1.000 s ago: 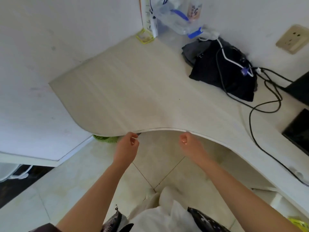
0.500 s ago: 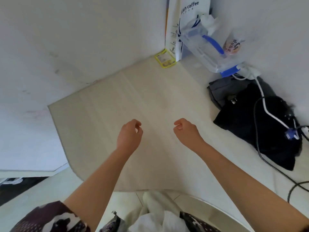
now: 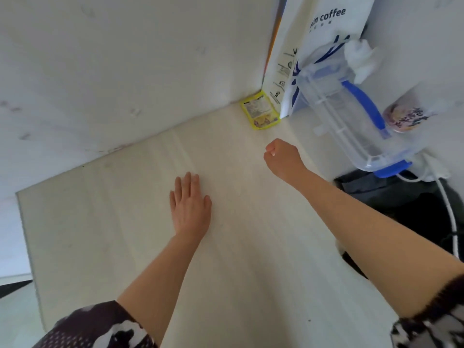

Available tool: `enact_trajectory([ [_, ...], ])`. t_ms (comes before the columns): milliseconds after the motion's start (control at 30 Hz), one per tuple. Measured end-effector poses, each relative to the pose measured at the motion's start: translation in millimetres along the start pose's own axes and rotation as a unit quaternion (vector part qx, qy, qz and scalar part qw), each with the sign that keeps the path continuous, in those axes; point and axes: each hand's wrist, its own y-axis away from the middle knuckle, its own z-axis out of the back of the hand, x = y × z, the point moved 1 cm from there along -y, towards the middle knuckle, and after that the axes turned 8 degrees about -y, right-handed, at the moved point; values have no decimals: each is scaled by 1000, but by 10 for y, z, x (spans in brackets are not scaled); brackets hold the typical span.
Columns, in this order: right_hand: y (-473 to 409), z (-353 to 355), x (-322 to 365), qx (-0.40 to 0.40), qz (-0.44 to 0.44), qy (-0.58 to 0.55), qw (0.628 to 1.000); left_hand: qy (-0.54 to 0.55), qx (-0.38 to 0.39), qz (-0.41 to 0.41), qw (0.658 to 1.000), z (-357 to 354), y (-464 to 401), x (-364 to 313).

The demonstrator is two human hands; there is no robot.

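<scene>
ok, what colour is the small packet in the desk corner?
The packet is yellow-edged with a pale printed panel; head view shows it best.

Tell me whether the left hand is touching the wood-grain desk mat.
Touching. The head view shows the left hand lying flat, palm down, on the wood-grain desk mat, with no gap under it.

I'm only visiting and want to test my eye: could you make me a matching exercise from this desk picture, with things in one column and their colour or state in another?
Things:
1. left hand
2. right hand
3. packet
4. clear container

Descriptions:
A. curled into a fist, holding nothing
B. yellow
C. has a blue handle
D. flat on the desk, fingers straight

Pairs: 1-D, 2-A, 3-B, 4-C.
</scene>
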Motion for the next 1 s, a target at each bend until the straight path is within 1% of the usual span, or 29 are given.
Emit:
enact_trajectory([
  [100,-451,-20,92,-4,26,59,998,-21,1,12,1000,-131,-93,3],
  [200,-843,-60,195,-15,61,112,992,-64,-37,9,997,-244,-78,17],
  [300,-1168,-124,302,-27,87,148,985,-85,-53,8,995,-281,-86,28],
  [367,-1299,-171,341,-29,86,185,979,-92,-49,4,995,-277,-97,23],
  [433,-1393,-235,338,-31,82,248,965,-97,-43,3,994,-288,-90,29],
  [500,-1463,-302,310,-42,71,279,957,-98,-44,6,994,-291,-85,29],
  [567,-1482,-361,285,-48,65,275,958,-98,-44,8,994,-285,-85,25],
  [733,-1416,-320,294,-50,54,212,974,-104,-45,8,994,-303,-83,21],
  [900,-1368,-215,338,25,5,195,981,-107,-47,9,993,-302,-90,8],
  [1000,-1347,-153,303,51,-38,156,986,-110,-47,9,993,-305,-86,15],
])
